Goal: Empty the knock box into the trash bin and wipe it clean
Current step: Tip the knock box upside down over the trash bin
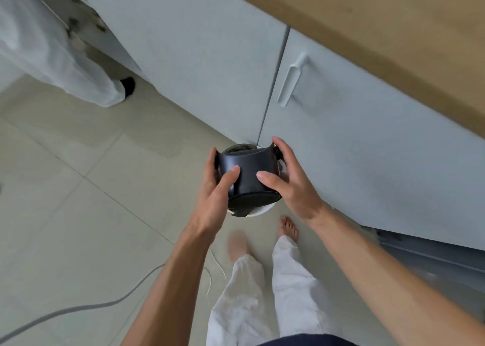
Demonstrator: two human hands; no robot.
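I hold a black round knock box (249,172) in both hands, tipped over so its flat base faces me and its mouth points down and away. My left hand (217,188) grips its left side with the thumb across the wall. My right hand (288,177) grips the right side, fingers near a knob on the rim. Directly beneath the box a small white trash bin (258,210) stands on the floor, mostly hidden by the box, with a dark liner edge showing. The bin's inside is not visible.
Pale grey cabinet doors (341,135) with a handle (290,80) run along the right under a wooden countertop (393,30). A second person in white trousers (78,64) stands at the upper left. A grey cable (78,306) lies on the tiled floor. My bare feet (288,227) are just behind the bin.
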